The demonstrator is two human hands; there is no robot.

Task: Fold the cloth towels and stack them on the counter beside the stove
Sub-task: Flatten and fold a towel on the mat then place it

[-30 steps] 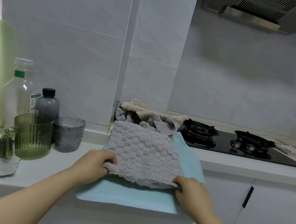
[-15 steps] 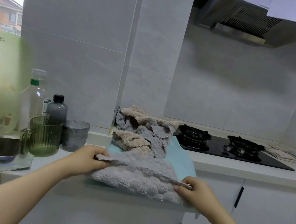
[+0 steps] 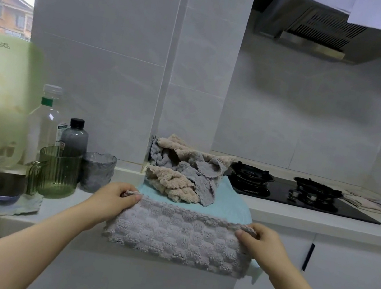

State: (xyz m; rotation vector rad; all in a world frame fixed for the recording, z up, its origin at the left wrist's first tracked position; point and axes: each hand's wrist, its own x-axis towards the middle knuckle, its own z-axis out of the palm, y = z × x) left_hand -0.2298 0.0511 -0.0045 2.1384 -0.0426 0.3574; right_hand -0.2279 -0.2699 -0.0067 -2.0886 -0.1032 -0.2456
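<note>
We find only a small grey logo near the top of the pale green board (image 3: 2, 79), left end of the tabletop (image 3: 57, 207), lettering too blurred to read, clear bottle (image 3: 48, 116) label and stove (image 3: 324, 205) front print illegible.

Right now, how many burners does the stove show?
2: the left burner sits on the stove beside the towel pile; the right burner sits further along. None seems hidden.

A grey towel (image 3: 179, 237) is pinched at its top corners by the left grip (image 3: 111, 198) and right grip (image 3: 260, 245). Crumpled towels (image 3: 180, 171) are piled behind.
</note>
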